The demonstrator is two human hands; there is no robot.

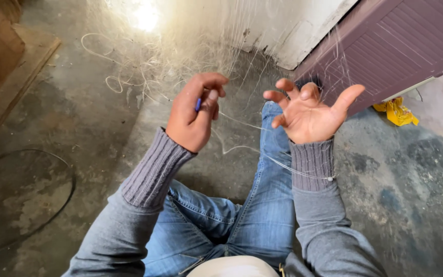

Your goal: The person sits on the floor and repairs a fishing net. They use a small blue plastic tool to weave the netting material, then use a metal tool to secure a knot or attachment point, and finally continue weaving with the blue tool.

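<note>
The thing in hand is a fine, pale fishing net (190,56) of thin clear line, hanging in front of the person from somewhere above the frame and spreading down toward the concrete floor (78,118), with loose strands (247,149) trailing across the gap between the two hands and over the blue-jeaned legs (262,205). It looks very light and entirely limp, with no stiffness of its own; the line is probably slick and springy, apt to snag on fingers and to tangle, and thin enough to cut into skin if pulled hard. It seems best taken by pinching a single strand or a knot between fingertips, not by grabbing a bunch. The left hand (193,115) is raised with its back toward the camera, its grip narrow: thumb and fingers are pinched on a small blue tool (198,104), only a sliver of which shows, so its shape cannot be told; a strand runs away from that pinch to the right. The right hand (308,115) is up at the same height, palm facing the camera and tilted, its grip wide with fingers spread and slightly curled and the thumb out to the right; mesh strands seem to drape over the fingertips, though whether any is caught is too fine to tell. Both forearms, in grey ribbed sleeves (152,172), rise from the lap. Far right stands a purple slatted panel (401,41), with a crumpled yellow wrapper (397,112) on the floor beside it.
</note>
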